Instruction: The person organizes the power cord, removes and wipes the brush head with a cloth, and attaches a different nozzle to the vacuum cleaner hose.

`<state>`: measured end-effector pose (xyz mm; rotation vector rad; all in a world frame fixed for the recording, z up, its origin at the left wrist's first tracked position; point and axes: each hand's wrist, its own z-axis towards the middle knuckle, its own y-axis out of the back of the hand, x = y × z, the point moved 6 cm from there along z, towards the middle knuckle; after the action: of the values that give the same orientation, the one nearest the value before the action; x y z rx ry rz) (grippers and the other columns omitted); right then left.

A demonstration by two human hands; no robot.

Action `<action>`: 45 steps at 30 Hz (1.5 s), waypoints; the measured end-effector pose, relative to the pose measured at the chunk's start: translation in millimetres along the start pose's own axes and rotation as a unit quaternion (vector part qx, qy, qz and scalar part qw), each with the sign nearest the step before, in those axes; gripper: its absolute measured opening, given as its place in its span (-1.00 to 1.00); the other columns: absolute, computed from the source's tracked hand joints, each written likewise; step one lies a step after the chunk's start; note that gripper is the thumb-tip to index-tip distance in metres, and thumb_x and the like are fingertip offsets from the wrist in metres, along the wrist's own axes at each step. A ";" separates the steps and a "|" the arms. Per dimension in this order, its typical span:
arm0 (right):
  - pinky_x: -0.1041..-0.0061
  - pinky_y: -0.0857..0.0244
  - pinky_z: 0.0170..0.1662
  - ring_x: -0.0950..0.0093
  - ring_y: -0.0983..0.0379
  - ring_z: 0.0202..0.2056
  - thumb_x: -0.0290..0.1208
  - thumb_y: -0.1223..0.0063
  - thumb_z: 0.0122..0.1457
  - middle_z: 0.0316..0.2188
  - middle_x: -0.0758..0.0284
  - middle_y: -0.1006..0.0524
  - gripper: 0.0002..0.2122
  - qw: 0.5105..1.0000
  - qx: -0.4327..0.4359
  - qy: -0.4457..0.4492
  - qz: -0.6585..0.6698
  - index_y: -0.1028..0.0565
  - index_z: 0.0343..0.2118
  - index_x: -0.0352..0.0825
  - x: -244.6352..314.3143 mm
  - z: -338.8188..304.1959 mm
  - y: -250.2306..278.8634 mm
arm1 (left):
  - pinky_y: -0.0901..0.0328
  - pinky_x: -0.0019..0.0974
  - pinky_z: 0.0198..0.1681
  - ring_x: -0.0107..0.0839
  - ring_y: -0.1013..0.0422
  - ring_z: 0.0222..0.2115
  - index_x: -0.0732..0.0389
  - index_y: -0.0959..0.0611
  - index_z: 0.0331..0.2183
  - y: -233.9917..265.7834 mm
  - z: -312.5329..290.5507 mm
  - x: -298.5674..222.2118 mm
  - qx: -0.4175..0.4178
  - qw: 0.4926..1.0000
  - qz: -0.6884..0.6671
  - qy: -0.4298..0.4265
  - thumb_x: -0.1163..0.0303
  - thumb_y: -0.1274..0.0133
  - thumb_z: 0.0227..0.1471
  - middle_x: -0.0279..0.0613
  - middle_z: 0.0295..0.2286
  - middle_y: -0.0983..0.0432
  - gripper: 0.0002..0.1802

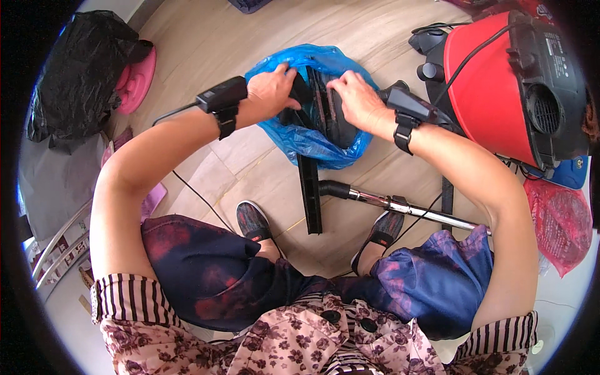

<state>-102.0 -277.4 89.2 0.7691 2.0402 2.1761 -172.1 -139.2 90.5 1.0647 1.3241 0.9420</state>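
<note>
A blue plastic bag [294,147] sits on the floor ahead of my feet, its mouth spread wide. Inside lies a black vacuum floor head [320,103] with long narrow strips along it. My left hand [270,94] reaches over the bag's left rim, thumb and fingers apart beside the black parts. At the right side, my right hand [355,100] has its fingers curled in against the floor head; the fingertips are partly hidden. A long black flat bar [309,197] shows below the bag's near rim, and its upper end is hidden.
A chrome vacuum tube [425,217] with a black bent end lies before my right foot. The red and black vacuum cleaner [494,87] stands at the right, with a red plastic bag [559,222] nearby. A black plastic bag [75,75] and pink item [139,81] are at the left.
</note>
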 end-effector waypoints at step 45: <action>0.34 0.04 -0.06 0.28 -0.41 -0.28 0.18 0.00 -0.08 -0.42 0.17 -0.50 -0.38 0.981 0.006 -0.178 -0.075 -0.35 -0.25 -0.39 -45.8 -31.9 16.5 | -0.18 -0.14 0.00 0.06 -0.22 -0.07 0.19 -0.14 0.07 8.5 9.3 26.9 -0.105 0.987 -0.118 0.031 0.58 -0.18 -0.34 0.15 -0.11 -0.23 -0.11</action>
<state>-69.8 -325.8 90.6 0.8981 1.8645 1.7957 -161.1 -111.6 90.9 0.7061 1.3349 0.9180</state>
